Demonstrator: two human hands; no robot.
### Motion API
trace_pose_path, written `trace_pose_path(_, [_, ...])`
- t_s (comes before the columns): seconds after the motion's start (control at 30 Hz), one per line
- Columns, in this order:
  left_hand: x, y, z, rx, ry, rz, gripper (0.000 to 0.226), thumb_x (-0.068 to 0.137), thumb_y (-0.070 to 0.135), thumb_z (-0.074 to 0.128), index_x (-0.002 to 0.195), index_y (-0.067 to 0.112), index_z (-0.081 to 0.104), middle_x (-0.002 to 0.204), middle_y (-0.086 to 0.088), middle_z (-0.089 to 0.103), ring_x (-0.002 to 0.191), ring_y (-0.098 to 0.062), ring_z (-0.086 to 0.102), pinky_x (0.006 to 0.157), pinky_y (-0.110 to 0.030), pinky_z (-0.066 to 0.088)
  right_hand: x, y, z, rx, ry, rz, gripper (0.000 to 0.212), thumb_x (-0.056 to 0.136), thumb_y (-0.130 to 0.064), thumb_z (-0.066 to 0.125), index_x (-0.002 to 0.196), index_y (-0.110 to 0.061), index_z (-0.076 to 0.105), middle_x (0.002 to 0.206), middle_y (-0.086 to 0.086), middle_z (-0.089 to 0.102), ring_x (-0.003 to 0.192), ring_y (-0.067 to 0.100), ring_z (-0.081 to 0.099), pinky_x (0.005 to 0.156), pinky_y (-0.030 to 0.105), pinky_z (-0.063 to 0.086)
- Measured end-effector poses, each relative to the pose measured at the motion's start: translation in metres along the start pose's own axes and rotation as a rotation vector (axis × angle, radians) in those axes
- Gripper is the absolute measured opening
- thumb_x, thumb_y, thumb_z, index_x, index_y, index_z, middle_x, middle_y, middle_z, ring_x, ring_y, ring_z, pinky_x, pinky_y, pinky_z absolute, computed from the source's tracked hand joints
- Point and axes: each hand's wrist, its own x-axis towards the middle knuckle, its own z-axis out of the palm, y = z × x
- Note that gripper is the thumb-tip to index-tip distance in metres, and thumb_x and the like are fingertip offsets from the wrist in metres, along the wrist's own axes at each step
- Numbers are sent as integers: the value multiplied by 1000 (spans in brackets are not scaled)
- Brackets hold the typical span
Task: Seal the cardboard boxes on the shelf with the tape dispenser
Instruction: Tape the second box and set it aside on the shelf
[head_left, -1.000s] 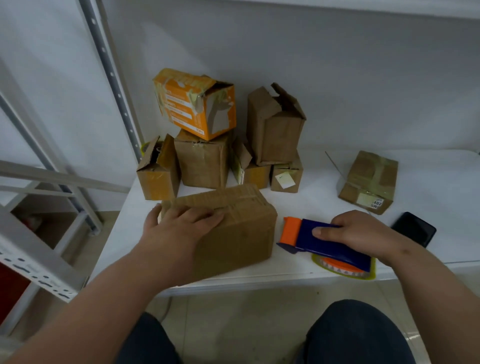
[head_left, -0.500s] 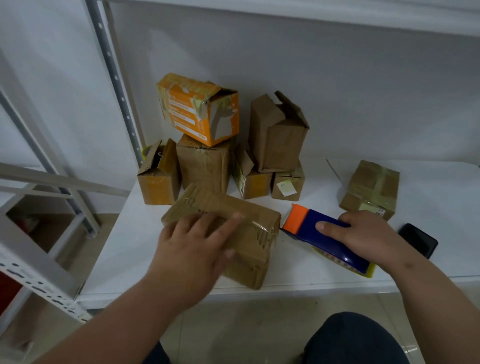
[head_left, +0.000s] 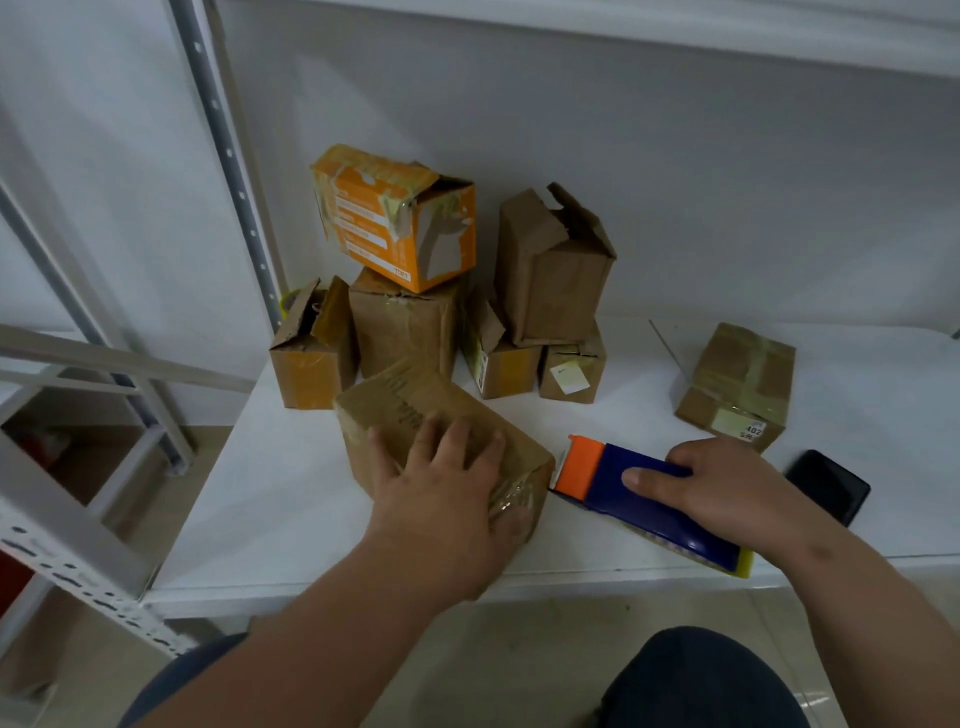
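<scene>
From the head camera, a white shelf (head_left: 291, 499) holds many cardboard boxes. The nearest brown box (head_left: 415, 415) sits at the front of the shelf, turned at a slant. The left hand (head_left: 441, 493) lies on top of it. Its fingers are spread flat over the top and the thumb goes down the near side, where shiny clear tape shows on the corner.

Just to the right of that box lies the tape dispenser (head_left: 649, 499). It is dark blue with an orange tip, and the orange tip is right beside the box corner; I cannot tell if they touch. The right hand (head_left: 727, 493) holds the blue part, with its fingers curled over the top and the thumb along the near side. A bit of yellow shows under the far end of the dispenser.

At the back, by the wall, is a pile of boxes. An orange box (head_left: 395, 218) sits tilted on top of a brown box (head_left: 405, 327). A small box with open flaps (head_left: 311, 353) stands to the left of it. A tall brown box (head_left: 556, 265) with torn flaps stands on two small boxes.

Farther right, well apart from the pile, is a taped box (head_left: 737, 384) with a label. A black phone (head_left: 826, 486) lies near it, close behind the right wrist.

The person's dark trousers show at the bottom.
</scene>
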Motion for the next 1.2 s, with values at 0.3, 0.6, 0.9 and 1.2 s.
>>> trace_pose_path(0.3, [5, -36, -4, 143, -136, 245, 64, 104, 41, 28, 152, 36, -13, 161, 11, -17, 148, -11, -16, 119, -49, -10, 0, 1, -7, 123, 13, 10, 41, 83, -60, 59, 84, -19, 64, 81, 2, 69, 72, 17, 67, 71, 33, 54])
trace_pose_path(0.6, [-11, -56, -4, 152, -42, 291, 79, 102, 22, 39, 147, 44, -23, 151, 20, -26, 144, -5, -22, 117, -50, -17, -19, -14, -22, 289, 77, -83, 35, 84, -52, 62, 86, -17, 65, 80, 1, 70, 69, 16, 67, 58, 23, 47])
trace_pose_path(0.9, [-34, -26, -36, -1021, 241, -71, 36, 96, 44, 49, 129, 34, 59, 119, 16, 61, 110, -3, 54, 93, -24, 44, -44, -31, -27, 448, -9, -334, 57, 59, -75, 60, 81, -23, 70, 75, -4, 72, 65, 13, 68, 61, 24, 47])
trace_pose_path(1.2, [-42, -22, -42, -1888, -207, -142, 61, 74, 49, 66, 123, 13, 65, 125, -19, 63, 108, -33, 62, 94, -42, 49, -49, -44, -16, 669, -153, -461, 64, 47, -84, 67, 77, -29, 73, 74, 3, 72, 62, 12, 66, 57, 19, 45])
